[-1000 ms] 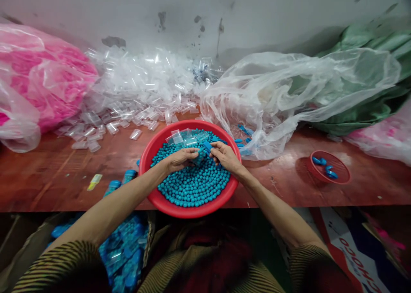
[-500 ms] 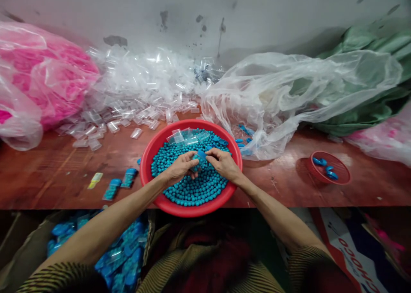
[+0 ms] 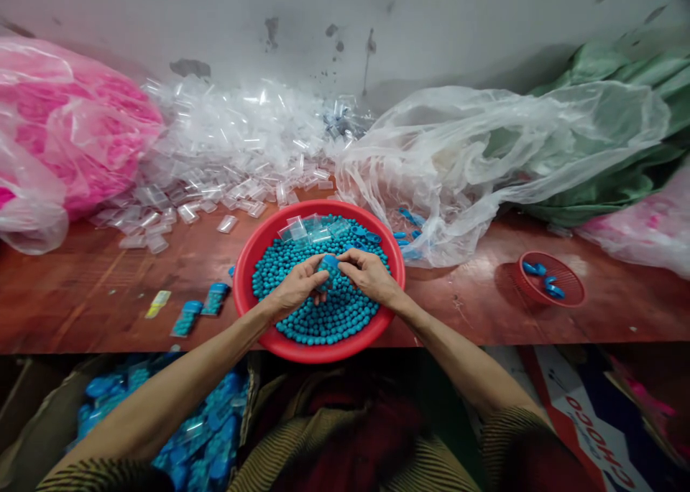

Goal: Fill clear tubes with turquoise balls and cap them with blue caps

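One long red table (image 3: 485, 291) carries a red bowl (image 3: 244, 280), with two capped cases (image 3: 199, 309) between eight and nine o'clock from it. Over the bowl's middle, the left hand (image 3: 298, 285) pinches a small case (image 3: 324, 272) between thumb and fingers; the right hand (image 3: 371, 275), towards three o'clock, has thumb and forefinger pressed together at its blue cap (image 3: 330, 261), though whether they grip it I cannot tell. Best to brace the case firmly, square the cap and press evenly, low over the beads (image 3: 323, 327), so any spill lands among them.
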The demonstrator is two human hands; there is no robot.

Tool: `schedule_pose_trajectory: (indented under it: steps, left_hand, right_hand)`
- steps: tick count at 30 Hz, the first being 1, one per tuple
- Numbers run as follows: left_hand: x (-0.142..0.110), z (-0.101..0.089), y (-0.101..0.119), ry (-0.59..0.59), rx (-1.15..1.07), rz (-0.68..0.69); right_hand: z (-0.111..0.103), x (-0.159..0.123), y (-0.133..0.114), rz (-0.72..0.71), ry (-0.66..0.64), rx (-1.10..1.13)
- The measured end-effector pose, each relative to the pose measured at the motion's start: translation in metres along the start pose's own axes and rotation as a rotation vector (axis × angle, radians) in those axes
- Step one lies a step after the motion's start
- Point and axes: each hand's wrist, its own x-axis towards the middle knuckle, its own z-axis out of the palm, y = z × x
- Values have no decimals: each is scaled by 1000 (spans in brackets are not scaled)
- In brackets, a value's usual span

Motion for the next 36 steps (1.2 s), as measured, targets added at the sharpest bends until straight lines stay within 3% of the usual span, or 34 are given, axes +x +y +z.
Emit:
schedule_pose_trajectory:
  steps: [8, 14, 17, 19, 22, 26, 28, 30, 33, 36]
  left_hand:
    - [-9, 13, 6, 97, -55, 32]
    - [-10, 17, 6, 173, 18, 41]
    - [-11, 17, 4, 183, 53, 43]
    - [-12, 15, 3, 174, 89, 50]
    - [-13, 11, 4, 123, 126, 63]
    - [-15, 8, 10, 80, 160, 50]
    - [-16, 9, 11, 93, 185, 51]
    - [-16, 12, 10, 112, 191, 62]
    - [-15, 17, 7, 144, 146, 97]
    - [-15, 21, 5, 204, 49, 165]
  right_hand:
    - [7, -8, -6, 23, 59, 85]
    - [4, -12, -4, -227, -25, -99]
    - [-6, -7, -2, -266, -119, -118]
    - [-12, -3, -1, -223, -182, -25]
    - [-15, 2, -2, -47, -194, 204]
    - [-3, 6, -5, 139, 13, 376]
    - [2, 6, -9, 104, 83, 283]
    - [4, 3, -15, -11, 65, 90]
    - [6, -6, -24, -194, -87, -193]
    - [11, -14, -29, -248, -194, -389]
